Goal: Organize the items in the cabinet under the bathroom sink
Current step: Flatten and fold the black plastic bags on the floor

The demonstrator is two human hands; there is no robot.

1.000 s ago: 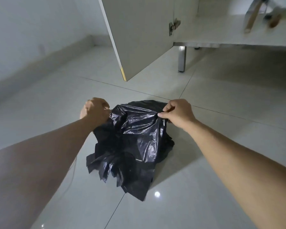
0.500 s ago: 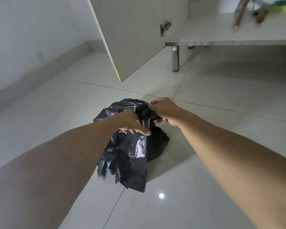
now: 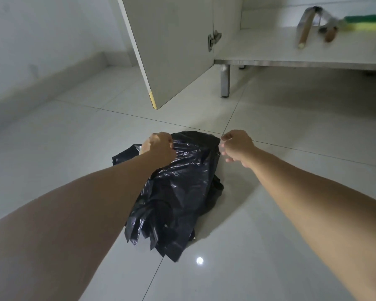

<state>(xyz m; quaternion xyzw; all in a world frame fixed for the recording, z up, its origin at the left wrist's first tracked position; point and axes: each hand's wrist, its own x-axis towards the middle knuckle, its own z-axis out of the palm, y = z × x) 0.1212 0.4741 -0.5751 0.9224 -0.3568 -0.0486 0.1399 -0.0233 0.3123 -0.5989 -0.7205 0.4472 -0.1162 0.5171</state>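
Gripping crumpled black plastic bin bags (image 3: 178, 192) with our 2 hands, bundle hanging just over glossy white floor tile (image 3: 269, 213). Left hand (image 3: 159, 148) fisted on top-left edge; right hand (image 3: 237, 146) curled at top-right corner, seems to pinch film, contact too small to confirm. Long axis runs from hands down toward us. White cabinet shelf (image 3: 269, 51) lies ahead and right, past open door (image 3: 172, 51); right hand nearer it, we judge.

A home bathroom: glossy tiled floor (image 3: 291, 192), open legged cabinet (image 3: 269, 55).
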